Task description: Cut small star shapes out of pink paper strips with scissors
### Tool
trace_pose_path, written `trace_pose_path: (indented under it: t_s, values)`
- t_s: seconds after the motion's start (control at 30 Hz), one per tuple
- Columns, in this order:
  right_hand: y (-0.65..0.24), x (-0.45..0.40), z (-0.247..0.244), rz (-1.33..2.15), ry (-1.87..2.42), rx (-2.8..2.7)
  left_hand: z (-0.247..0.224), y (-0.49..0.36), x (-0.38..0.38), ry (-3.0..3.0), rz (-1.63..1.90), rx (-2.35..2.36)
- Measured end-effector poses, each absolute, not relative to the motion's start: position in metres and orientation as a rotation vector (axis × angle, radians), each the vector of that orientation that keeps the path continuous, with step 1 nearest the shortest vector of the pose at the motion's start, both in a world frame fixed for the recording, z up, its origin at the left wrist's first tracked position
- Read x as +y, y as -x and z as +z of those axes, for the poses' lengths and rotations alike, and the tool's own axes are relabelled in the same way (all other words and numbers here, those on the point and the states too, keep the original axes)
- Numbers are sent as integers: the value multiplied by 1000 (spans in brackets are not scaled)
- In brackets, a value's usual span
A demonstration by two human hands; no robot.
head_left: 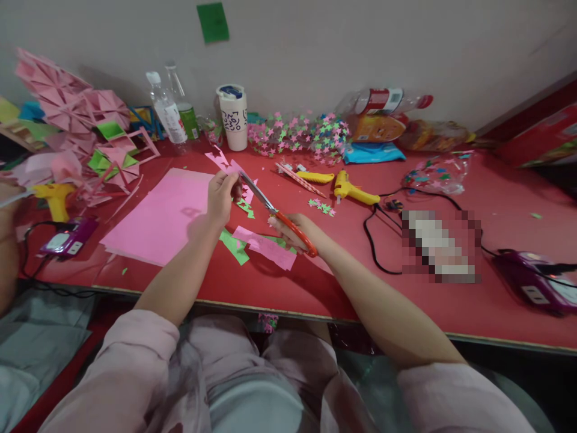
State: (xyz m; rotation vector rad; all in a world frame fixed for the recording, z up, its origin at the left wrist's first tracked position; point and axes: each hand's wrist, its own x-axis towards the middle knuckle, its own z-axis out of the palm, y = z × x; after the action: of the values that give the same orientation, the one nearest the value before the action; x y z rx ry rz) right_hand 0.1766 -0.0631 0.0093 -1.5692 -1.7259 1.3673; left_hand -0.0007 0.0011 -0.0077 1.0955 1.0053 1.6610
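Note:
My left hand (222,195) pinches a pink paper strip (220,157) with jagged cut edges above the red table. In my right hand (300,231) are scissors (288,224) with red handles; their blades point up and left and reach the paper by my left fingers. Below the scissors lies a pink paper piece (270,248), partly over a green paper scrap (235,245). Small green cut bits (246,207) lie beneath the blades. Left of my left hand, large pink paper sheets (157,216) are stacked flat.
Several paper stars (321,207), a yellow cutter (315,177) and a yellow glue gun (354,189) lie to the right. A white tumbler (233,117) and a clear bottle (166,111) stand behind. Another person's arm (9,240) is at far left, near a second yellow glue gun (54,198).

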Motion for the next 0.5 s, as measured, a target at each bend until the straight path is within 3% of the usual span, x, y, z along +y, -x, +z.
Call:
trace_pose_path:
  t_s: [0.5]
  values:
    - [-178, -65, -2, 1506, 1320, -1705, -5, -1, -4, -1099, 1645, 963]
